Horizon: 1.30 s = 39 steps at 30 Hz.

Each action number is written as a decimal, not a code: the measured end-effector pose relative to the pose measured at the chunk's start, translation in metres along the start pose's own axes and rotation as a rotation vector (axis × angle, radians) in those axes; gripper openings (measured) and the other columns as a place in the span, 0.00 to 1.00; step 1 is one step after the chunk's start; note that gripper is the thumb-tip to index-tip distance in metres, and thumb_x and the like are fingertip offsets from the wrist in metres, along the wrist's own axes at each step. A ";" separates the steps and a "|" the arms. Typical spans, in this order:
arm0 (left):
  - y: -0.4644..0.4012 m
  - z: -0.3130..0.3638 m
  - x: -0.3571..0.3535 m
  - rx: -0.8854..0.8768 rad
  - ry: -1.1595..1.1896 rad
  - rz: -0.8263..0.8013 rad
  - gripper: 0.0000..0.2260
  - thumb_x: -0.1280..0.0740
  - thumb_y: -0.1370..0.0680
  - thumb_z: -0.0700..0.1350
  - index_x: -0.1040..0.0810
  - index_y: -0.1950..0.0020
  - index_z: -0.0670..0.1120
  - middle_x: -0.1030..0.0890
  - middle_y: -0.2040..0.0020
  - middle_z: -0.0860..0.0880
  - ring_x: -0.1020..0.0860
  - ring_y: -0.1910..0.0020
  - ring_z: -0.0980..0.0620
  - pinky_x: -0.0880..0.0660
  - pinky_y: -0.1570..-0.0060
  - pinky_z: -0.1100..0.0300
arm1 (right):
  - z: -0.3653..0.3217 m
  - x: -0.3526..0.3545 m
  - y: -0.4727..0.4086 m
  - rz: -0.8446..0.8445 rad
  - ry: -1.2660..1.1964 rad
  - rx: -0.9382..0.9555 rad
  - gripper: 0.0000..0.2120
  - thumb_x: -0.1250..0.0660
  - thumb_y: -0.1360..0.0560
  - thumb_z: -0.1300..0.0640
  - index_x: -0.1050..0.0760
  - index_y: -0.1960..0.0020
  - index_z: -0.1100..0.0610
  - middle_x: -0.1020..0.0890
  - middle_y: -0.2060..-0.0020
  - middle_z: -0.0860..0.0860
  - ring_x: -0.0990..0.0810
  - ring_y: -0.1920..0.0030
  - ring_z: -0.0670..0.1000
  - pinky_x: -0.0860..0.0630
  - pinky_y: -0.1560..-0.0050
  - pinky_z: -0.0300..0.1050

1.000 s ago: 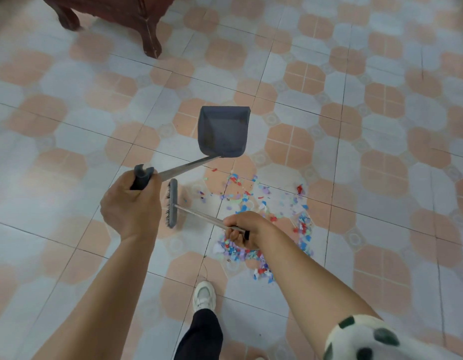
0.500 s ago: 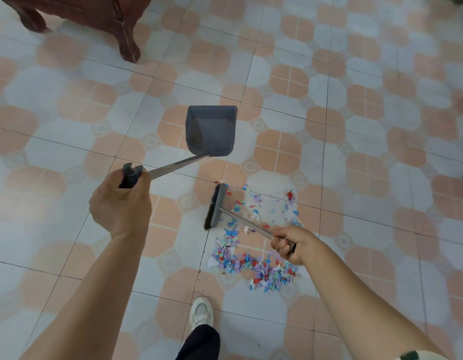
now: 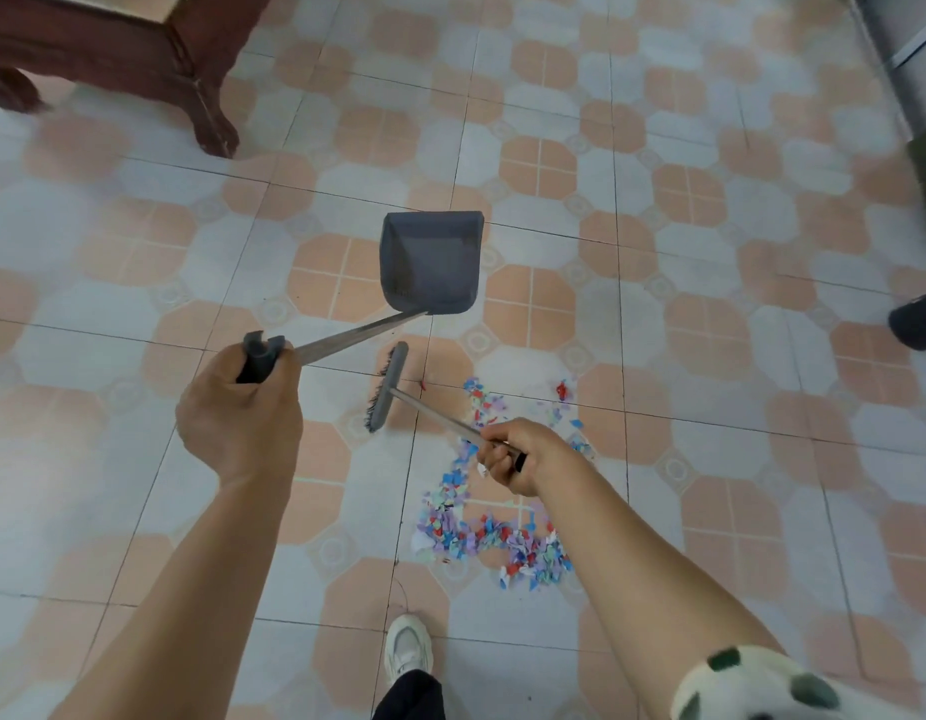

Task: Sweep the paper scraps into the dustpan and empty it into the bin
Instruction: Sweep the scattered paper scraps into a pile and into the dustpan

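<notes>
A grey dustpan on a long metal handle hangs over the tiled floor at the centre; nothing shows inside it. My left hand grips the black grip at the handle's end. My right hand holds the thin metal handle of a small grey brush, whose head sits left of the scraps, bristles facing left. Colourful paper scraps lie in a curved heap on the floor under and below my right hand, stretching up to about the brush's level. The bin is a grey cylinder at the top right corner, partly cut off.
A dark wooden furniture leg stands at the top left. Someone's dark shoe shows at the right edge. My white shoe and dark trouser leg are at the bottom centre, just below the scraps.
The brush head swung right across the scraps, then back left. The view shifted, bringing the bin and the dark shoe into sight on the right. The scraps are gathered into a tighter curved heap.
</notes>
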<state>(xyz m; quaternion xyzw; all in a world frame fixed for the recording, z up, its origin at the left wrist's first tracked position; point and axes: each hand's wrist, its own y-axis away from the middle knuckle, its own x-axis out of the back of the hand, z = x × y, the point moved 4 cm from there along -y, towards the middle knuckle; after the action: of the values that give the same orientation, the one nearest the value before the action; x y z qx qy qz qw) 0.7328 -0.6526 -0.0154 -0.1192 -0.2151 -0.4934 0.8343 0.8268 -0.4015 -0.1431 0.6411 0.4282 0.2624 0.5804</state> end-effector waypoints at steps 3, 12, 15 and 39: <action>0.001 -0.001 -0.009 -0.013 0.017 -0.021 0.07 0.31 0.29 0.51 0.22 0.65 0.50 0.21 0.66 0.58 0.22 0.59 0.55 0.26 0.51 0.59 | -0.011 -0.003 -0.022 -0.004 -0.058 -0.020 0.07 0.44 0.21 0.66 0.32 0.58 0.62 0.34 0.77 0.51 0.39 0.87 0.43 0.40 0.87 0.30; 0.024 0.011 -0.035 -0.035 -0.022 -0.113 0.07 0.31 0.28 0.50 0.20 0.61 0.47 0.25 0.69 0.60 0.25 0.61 0.55 0.30 0.59 0.67 | 0.026 0.107 0.009 0.128 -0.460 -0.006 0.11 0.43 0.20 0.64 0.31 0.60 0.65 0.34 0.83 0.52 0.39 0.88 0.43 0.41 0.88 0.29; 0.039 0.021 -0.043 -0.051 -0.040 -0.146 0.07 0.32 0.28 0.50 0.20 0.61 0.47 0.24 0.71 0.61 0.25 0.61 0.54 0.33 0.61 0.70 | 0.041 0.134 0.030 0.139 -0.577 0.013 0.08 0.44 0.19 0.63 0.32 0.57 0.62 0.35 0.82 0.51 0.39 0.88 0.44 0.41 0.88 0.29; 0.126 0.043 -0.120 -0.115 -0.120 -0.194 0.11 0.33 0.28 0.52 0.22 0.62 0.44 0.21 0.66 0.45 0.23 0.62 0.40 0.24 0.56 0.49 | -0.077 0.292 0.060 0.700 0.918 0.346 0.15 0.39 0.25 0.69 0.22 0.41 0.65 0.24 0.67 0.60 0.29 0.77 0.53 0.34 0.77 0.39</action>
<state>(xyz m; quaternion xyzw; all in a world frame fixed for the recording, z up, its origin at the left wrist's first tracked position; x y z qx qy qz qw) 0.7817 -0.4812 -0.0332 -0.1750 -0.2465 -0.5751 0.7602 0.9219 -0.1104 -0.1177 0.6501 0.4351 0.6144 0.1027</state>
